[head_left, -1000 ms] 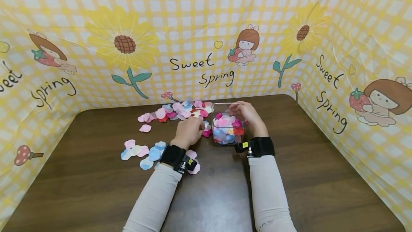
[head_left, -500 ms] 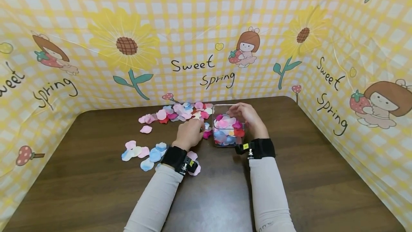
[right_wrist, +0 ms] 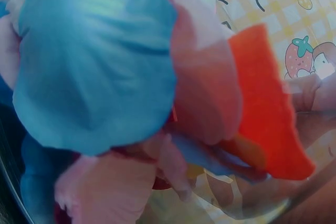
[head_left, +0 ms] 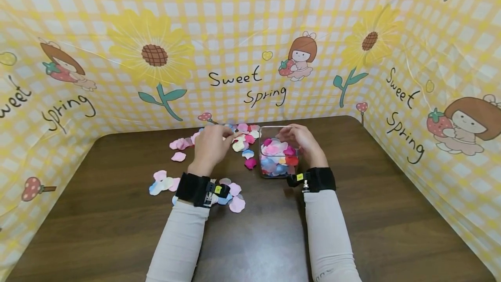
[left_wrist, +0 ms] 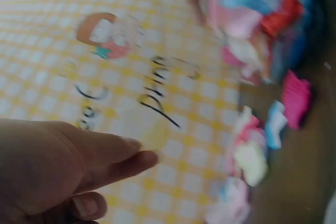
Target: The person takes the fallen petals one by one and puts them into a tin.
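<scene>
A clear square box (head_left: 278, 153) stands on the brown table (head_left: 352, 212), filled with pink, blue, red and white fabric petals. My right hand (head_left: 302, 141) grips its right side and far rim. In the right wrist view the box wall fills the frame, with a blue petal (right_wrist: 94, 66) and a red petal (right_wrist: 268, 124) pressed against it. My left hand (head_left: 212, 144) hovers over the loose petal pile (head_left: 239, 137) left of the box. Its fingers (left_wrist: 118, 153) are stretched out and hold nothing.
More petals lie at the left (head_left: 162, 182) and under my left wrist (head_left: 235, 197). A magenta petal (head_left: 250, 162) lies beside the box. Yellow checked sheets (head_left: 250, 47) wall the table at the back and both sides.
My left hand has moved from beside the box back and to the left, over the loose pile, uncovering a few petals by the box. The right hand and box have stayed put.
</scene>
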Available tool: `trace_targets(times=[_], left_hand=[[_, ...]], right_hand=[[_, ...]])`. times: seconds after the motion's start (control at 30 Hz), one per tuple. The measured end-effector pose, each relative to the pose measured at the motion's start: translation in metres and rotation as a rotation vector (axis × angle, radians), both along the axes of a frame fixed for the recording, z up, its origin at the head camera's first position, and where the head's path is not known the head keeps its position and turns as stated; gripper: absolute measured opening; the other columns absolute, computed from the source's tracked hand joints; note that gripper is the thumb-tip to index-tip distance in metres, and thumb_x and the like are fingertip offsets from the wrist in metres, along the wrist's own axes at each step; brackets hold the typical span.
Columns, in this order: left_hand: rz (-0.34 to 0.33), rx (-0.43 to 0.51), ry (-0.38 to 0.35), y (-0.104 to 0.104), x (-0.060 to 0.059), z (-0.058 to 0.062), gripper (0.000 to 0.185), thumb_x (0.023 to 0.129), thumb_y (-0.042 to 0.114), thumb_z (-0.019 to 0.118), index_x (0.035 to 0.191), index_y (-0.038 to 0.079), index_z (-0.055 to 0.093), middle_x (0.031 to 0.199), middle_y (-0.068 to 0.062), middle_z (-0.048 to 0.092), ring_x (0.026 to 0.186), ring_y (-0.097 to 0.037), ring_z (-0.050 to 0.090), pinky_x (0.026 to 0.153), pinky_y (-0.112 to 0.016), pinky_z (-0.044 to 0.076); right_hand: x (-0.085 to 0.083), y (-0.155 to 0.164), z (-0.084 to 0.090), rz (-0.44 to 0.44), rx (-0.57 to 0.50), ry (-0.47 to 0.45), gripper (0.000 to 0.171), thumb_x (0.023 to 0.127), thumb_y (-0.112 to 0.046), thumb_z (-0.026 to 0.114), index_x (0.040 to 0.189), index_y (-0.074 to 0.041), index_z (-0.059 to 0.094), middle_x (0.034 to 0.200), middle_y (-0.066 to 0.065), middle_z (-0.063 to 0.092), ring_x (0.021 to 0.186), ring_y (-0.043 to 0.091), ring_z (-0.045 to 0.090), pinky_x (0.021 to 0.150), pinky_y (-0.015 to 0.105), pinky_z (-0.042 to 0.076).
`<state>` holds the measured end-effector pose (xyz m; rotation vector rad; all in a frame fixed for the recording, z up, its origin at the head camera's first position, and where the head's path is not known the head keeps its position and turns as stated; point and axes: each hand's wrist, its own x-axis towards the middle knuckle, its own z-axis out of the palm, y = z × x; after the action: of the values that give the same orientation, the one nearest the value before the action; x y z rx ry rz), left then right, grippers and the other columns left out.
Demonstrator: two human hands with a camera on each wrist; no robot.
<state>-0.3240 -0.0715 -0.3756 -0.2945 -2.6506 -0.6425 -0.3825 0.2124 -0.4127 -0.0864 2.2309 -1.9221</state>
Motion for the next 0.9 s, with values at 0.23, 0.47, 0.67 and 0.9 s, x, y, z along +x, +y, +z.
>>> trace_targets(times=[0.23,0.47,0.67,0.9], left_hand=[[-0.085,0.030,0.184,0.041,0.012,0.009,0.015,0.095,0.021,0.075,0.106,0.016,0.082,0.096,-0.004,0.078,0.072,-0.025,0.067,0.049,-0.035,0.041],[-0.200,-0.013,0.074,0.068,0.017,-0.002,0.020,0.096,0.024,0.073,0.113,0.016,0.079,0.103,-0.002,0.077,0.072,-0.019,0.065,0.050,-0.029,0.042],[-0.135,0.038,0.068,0.049,0.012,0.000,0.026,0.097,0.021,0.072,0.121,0.017,0.076,0.107,-0.004,0.073,0.056,-0.021,0.050,0.045,-0.031,0.031],[-0.099,-0.098,-0.194,0.037,-0.002,-0.023,0.023,0.099,0.023,0.067,0.118,0.014,0.075,0.115,-0.006,0.073,0.094,-0.025,0.068,0.070,-0.045,0.053]], right_hand=[[-0.001,0.003,-0.001,-0.001,0.013,0.015,0.039,0.103,-0.014,0.033,0.128,0.000,0.061,0.130,0.021,0.067,0.121,0.034,0.063,0.101,0.048,0.043],[-0.001,0.002,0.000,0.007,0.009,0.005,0.040,0.104,-0.014,0.032,0.130,0.001,0.060,0.132,0.021,0.066,0.123,0.034,0.062,0.100,0.047,0.043],[-0.002,0.001,0.001,0.011,0.022,0.031,0.040,0.104,-0.013,0.031,0.127,0.002,0.060,0.130,0.022,0.067,0.123,0.036,0.063,0.097,0.045,0.043],[-0.002,0.002,0.000,0.002,0.019,0.000,0.039,0.104,-0.012,0.033,0.127,0.001,0.061,0.131,0.020,0.067,0.123,0.035,0.062,0.101,0.048,0.042]])
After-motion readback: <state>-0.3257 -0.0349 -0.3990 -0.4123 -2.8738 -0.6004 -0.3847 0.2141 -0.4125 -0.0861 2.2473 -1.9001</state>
